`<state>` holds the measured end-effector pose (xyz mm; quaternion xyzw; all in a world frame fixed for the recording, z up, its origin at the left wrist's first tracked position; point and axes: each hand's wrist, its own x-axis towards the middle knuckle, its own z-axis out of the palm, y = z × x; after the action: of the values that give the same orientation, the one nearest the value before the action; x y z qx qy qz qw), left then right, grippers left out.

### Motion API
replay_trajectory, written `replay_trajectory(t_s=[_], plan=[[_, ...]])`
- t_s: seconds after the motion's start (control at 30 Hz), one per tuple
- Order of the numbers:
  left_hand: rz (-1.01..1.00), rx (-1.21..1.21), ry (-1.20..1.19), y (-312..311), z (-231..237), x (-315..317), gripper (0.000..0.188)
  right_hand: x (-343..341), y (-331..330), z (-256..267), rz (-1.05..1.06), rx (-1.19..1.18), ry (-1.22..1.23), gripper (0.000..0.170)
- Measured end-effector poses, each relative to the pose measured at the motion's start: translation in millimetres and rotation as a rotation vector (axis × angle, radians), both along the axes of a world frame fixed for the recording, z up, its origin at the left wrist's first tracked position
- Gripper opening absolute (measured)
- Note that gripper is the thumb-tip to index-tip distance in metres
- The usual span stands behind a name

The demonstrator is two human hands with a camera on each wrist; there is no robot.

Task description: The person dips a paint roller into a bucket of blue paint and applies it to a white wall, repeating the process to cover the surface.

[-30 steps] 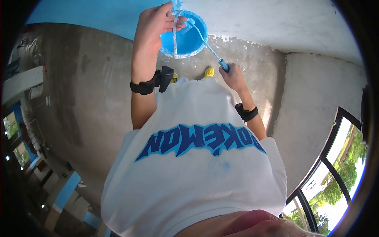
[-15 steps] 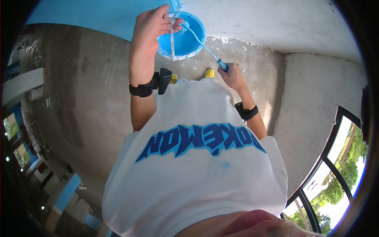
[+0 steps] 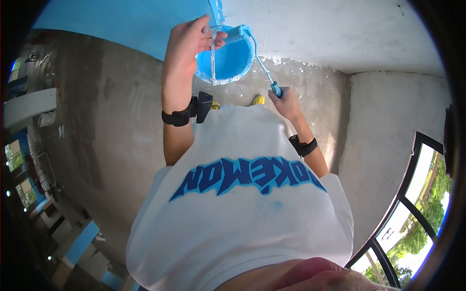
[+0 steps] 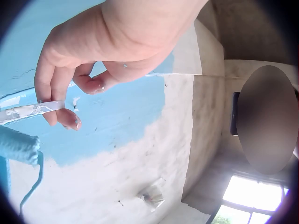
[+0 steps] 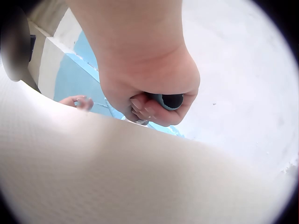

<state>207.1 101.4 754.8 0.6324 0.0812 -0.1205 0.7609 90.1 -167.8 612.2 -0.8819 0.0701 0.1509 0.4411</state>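
My left hand [image 3: 183,48] has its fingers hooked round the paint-smeared handle [image 4: 32,111] of a blue paint bucket [image 3: 200,63]. In the left wrist view, the thumb stands apart from those curled fingers. A paint roller's handle [image 3: 275,89] sits in the grip of my right hand [image 3: 288,103], with its dark butt end [image 5: 173,101] showing in the right wrist view. The thin bent frame [image 3: 259,59] runs up to the roller sleeve [image 3: 238,33], thick with light blue paint. That sleeve overlaps the bucket's far rim in the head view, close beside my left fingertips.
Ahead stands a wall, part painted blue [image 3: 116,24], part bare white [image 3: 310,34]. Paint specks dot the grey floor [image 3: 310,82] near my yellow shoes [image 3: 259,100]. A grey side wall [image 3: 388,116] and a black-framed window [image 3: 412,208] lie to the right.
The roller sleeve has come up from inside the bucket to its far rim, and now shows whole. Both hands keep their holds; the bucket sits slightly lower in the head view.
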Motion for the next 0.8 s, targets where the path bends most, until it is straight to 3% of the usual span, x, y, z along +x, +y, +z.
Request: replay_trajectory(t_s=[0.13,0.8], plan=[[-0.016,0.016,-0.007,-1,7,-2,0.027,1,-4,-7,0.026,0.003,-0.033,0.035],[0.028,0.001,-0.011,-5,14,-4,0.03,-4,-6,5,0.06,-0.067,-0.04,0.031]])
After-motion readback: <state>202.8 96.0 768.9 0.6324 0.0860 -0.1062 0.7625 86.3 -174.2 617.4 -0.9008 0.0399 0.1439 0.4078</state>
